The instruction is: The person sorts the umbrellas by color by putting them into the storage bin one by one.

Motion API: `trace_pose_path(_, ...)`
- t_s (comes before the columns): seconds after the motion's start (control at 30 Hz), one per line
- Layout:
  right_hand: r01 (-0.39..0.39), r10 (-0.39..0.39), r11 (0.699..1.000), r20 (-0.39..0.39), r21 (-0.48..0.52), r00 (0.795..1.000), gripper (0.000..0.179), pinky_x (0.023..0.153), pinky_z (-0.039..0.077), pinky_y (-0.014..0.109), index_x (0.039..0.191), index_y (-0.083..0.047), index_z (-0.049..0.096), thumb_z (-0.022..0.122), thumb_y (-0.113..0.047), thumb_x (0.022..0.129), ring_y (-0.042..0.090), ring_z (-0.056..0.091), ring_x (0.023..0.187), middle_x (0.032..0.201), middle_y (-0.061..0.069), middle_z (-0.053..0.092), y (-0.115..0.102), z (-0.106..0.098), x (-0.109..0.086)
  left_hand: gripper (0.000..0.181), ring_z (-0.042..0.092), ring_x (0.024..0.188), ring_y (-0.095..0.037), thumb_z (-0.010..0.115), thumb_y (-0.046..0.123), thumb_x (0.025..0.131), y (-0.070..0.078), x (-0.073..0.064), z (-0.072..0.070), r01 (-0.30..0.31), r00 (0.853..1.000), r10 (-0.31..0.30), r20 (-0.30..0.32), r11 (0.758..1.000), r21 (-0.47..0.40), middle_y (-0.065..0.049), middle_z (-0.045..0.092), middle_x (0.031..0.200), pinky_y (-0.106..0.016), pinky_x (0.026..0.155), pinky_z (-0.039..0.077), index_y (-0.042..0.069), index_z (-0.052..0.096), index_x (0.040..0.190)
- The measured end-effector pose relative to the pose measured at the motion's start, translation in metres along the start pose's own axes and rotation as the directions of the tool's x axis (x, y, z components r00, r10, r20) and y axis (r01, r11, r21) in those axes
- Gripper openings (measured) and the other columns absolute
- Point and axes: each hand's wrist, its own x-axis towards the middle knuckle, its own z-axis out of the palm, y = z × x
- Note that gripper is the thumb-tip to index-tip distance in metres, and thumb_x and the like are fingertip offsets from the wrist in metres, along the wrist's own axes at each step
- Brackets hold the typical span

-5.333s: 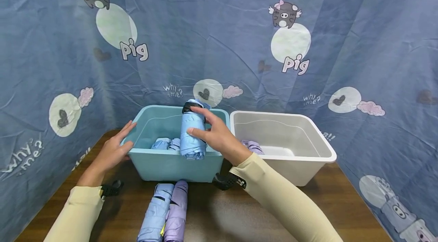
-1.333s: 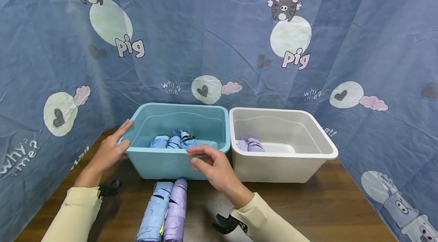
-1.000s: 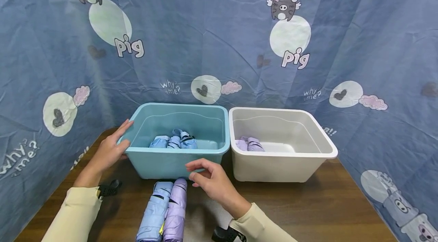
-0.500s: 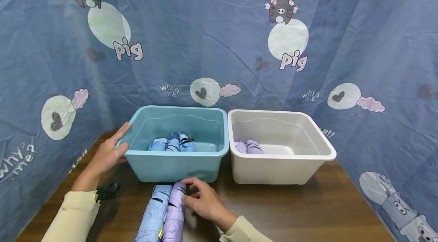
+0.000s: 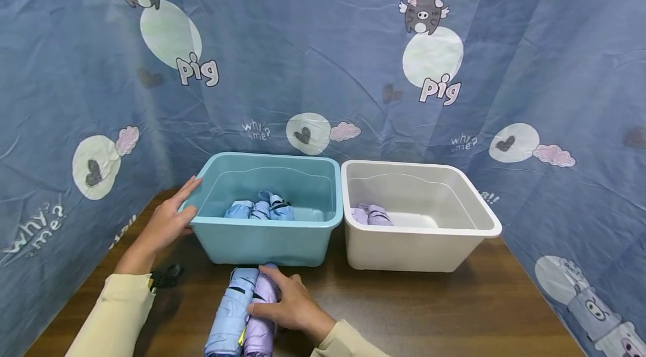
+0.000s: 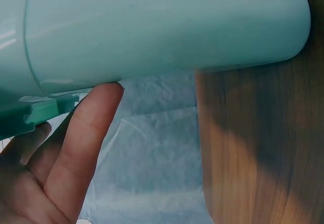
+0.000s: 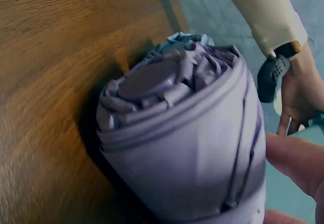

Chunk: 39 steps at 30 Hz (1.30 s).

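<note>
At the left end of the teal bin (image 5: 262, 242), my left hand (image 5: 169, 217) holds the rim, some fingers on top and one under it. The left wrist view shows a finger (image 6: 83, 143) against the bin's outer wall. My right hand (image 5: 290, 301) grips a folded purple umbrella (image 5: 261, 337) lying on the table, thumb across its top and fingers at its far end. Its rolled end fills the right wrist view. Along its left side lies a folded light blue umbrella (image 5: 227, 318). Inside the teal bin lie several folded blue umbrellas (image 5: 280, 210).
To the right of the teal bin stands a white bin (image 5: 404, 250) with purple folded umbrellas (image 5: 377, 216) at its left end. A blue patterned curtain (image 5: 323, 54) hangs behind both bins. The wooden table (image 5: 429, 312) runs under everything.
Earlier my right hand put a blue umbrella into the teal bin and let go. It then came down towards me and took hold of the purple umbrella. My left hand stays at the rim.
</note>
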Motion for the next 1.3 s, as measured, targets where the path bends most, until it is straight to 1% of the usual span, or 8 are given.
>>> trace_pose_path(0.17, 0.006, -0.006, 1.0, -0.013, -0.02, 1.0, 0.065, 0.069, 0.042, 0.028, 0.131, -0.03, 0.061, 0.082, -0.037, 0.07, 0.016, 0.044, 0.086, 0.098, 0.008, 0.048, -0.004, 0.006, 0.0, 0.064, 0.03, 0.13, -0.056, 0.036, 0.011, 0.095, 0.001, 0.002, -0.001, -0.012, 1.0, 0.012, 0.022, 1.0, -0.02, -0.006, 0.008, 0.162, -0.051, 0.066, 0.056, 0.017, 0.019, 0.156)
trace_pose_path(0.3, -0.001, 0.001, 0.999, -0.007, -0.054, 1.0, 0.058, 0.065, 0.039, 0.026, 0.124, -0.029, 0.066, 0.083, -0.039, 0.069, 0.013, 0.043, 0.083, 0.094, 0.004, 0.047, -0.005, 0.012, -0.002, 0.063, 0.032, 0.128, -0.057, 0.036, 0.011, 0.095, -0.001, -0.003, -0.002, -0.012, 0.999, 0.012, 0.036, 1.0, -0.013, -0.009, 0.008, 0.161, -0.047, 0.064, 0.057, 0.015, 0.018, 0.156)
trace_pose_path(0.47, -0.031, 0.03, 0.997, -0.009, -0.069, 0.999, 0.06, 0.064, 0.038, 0.024, 0.119, -0.029, 0.068, 0.086, -0.043, 0.064, 0.012, 0.043, 0.083, 0.092, 0.001, 0.046, -0.005, 0.016, -0.003, 0.062, 0.034, 0.126, -0.058, 0.036, 0.01, 0.095, -0.004, -0.006, -0.003, -0.021, 1.0, 0.021, 0.017, 1.0, 0.005, -0.01, 0.01, 0.161, -0.047, 0.062, 0.057, 0.013, 0.02, 0.155)
trace_pose_path(0.57, -0.034, 0.034, 0.998, -0.018, -0.046, 0.999, 0.06, 0.067, 0.04, 0.025, 0.117, -0.027, 0.068, 0.088, -0.037, 0.062, 0.013, 0.044, 0.085, 0.095, 0.002, 0.047, -0.005, 0.014, -0.002, 0.062, 0.034, 0.126, -0.058, 0.036, 0.011, 0.095, -0.004, -0.004, -0.001, -0.027, 1.0, 0.027, 0.007, 1.0, 0.002, -0.009, 0.01, 0.161, -0.049, 0.063, 0.057, 0.014, 0.02, 0.155)
trace_pose_path(0.77, -0.07, 0.069, 0.997, 0.013, 0.038, 0.998, 0.057, 0.075, 0.043, 0.029, 0.114, -0.024, 0.069, 0.09, -0.027, 0.061, 0.015, 0.046, 0.094, 0.106, 0.003, 0.053, 0.0, 0.006, -0.005, 0.063, 0.031, 0.128, -0.058, 0.037, 0.01, 0.095, -0.005, -0.004, 0.002, -0.013, 1.0, 0.014, 0.026, 1.0, -0.014, -0.01, 0.009, 0.161, -0.05, 0.063, 0.056, 0.014, 0.019, 0.156)
trace_pose_path(0.97, -0.031, 0.026, 0.989, 0.035, 0.145, 0.999, 0.059, 0.067, 0.046, 0.024, 0.115, -0.019, 0.068, 0.087, -0.013, 0.06, 0.013, 0.048, 0.086, 0.099, 0.0, 0.054, 0.007, -0.001, -0.003, 0.062, 0.032, 0.129, -0.056, 0.037, 0.01, 0.096, -0.004, -0.003, -0.002, -0.03, 0.999, 0.03, 0.011, 1.0, -0.007, -0.008, 0.009, 0.161, -0.043, 0.061, 0.057, 0.015, 0.02, 0.155)
trace_pose_path(1.2, -0.019, -0.014, 0.94, 0.094, 0.342, 0.995, 0.062, 0.064, 0.05, 0.025, 0.122, -0.013, 0.063, 0.077, 0.001, 0.064, 0.013, 0.055, 0.085, 0.103, 0.001, 0.058, 0.014, -0.012, -0.009, 0.063, 0.032, 0.128, -0.057, 0.037, 0.01, 0.095, -0.002, -0.002, -0.003, -0.026, 1.0, 0.026, 0.016, 1.0, -0.007, -0.008, 0.009, 0.161, -0.046, 0.063, 0.057, 0.015, 0.02, 0.156)
trace_pose_path(1.3, -0.034, -0.014, 0.921, 0.122, 0.388, 0.992, 0.063, 0.064, 0.052, 0.027, 0.125, -0.015, 0.061, 0.074, 0.003, 0.066, 0.015, 0.057, 0.084, 0.105, 0.003, 0.059, 0.018, -0.022, -0.015, 0.063, 0.033, 0.127, -0.057, 0.037, 0.01, 0.095, -0.002, 0.001, -0.002, -0.025, 0.999, 0.025, 0.021, 1.0, -0.008, -0.009, 0.009, 0.161, -0.047, 0.063, 0.057, 0.015, 0.019, 0.156)
